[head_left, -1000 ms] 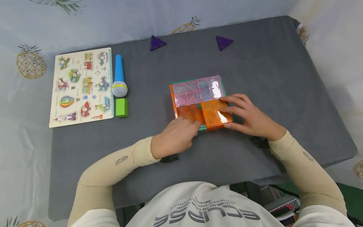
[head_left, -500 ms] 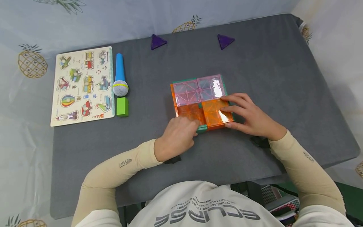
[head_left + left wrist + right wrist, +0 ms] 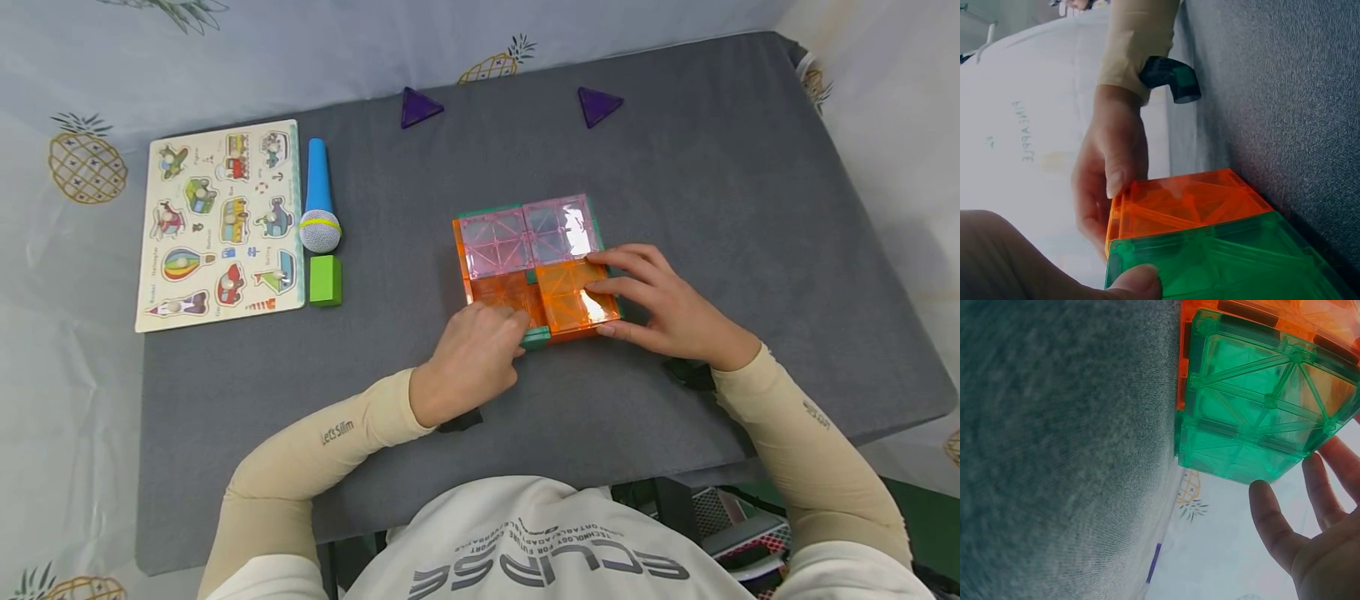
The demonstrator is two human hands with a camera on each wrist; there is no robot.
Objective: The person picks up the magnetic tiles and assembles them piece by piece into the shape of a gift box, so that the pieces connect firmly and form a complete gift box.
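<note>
A low box of see-through magnetic tiles lies in the middle of the table, with two pink tiles [image 3: 495,242] across its far half and an orange tile [image 3: 574,293] over its near right corner. The near left corner has no top, so orange shows inside. There my left hand [image 3: 474,357] curls its fingers over the front wall, thumb against the outside of a green tile [image 3: 1229,265], pinching it. My right hand [image 3: 671,312] rests its extended fingertips on the orange top tile, thumb near the front right corner. Green tiles [image 3: 1254,394] form the right side.
Two purple triangle tiles [image 3: 420,108] lie along the table's far edge. On the left are a wooden picture puzzle board [image 3: 217,325], a blue toy microphone [image 3: 318,187] and a green block [image 3: 326,281]. A pineapple-print curtain [image 3: 337,50] hangs behind the grey table [image 3: 750,167].
The whole head view has shifted slightly. Both hands keep their places on the tile box, and the tiles stay as they were.
</note>
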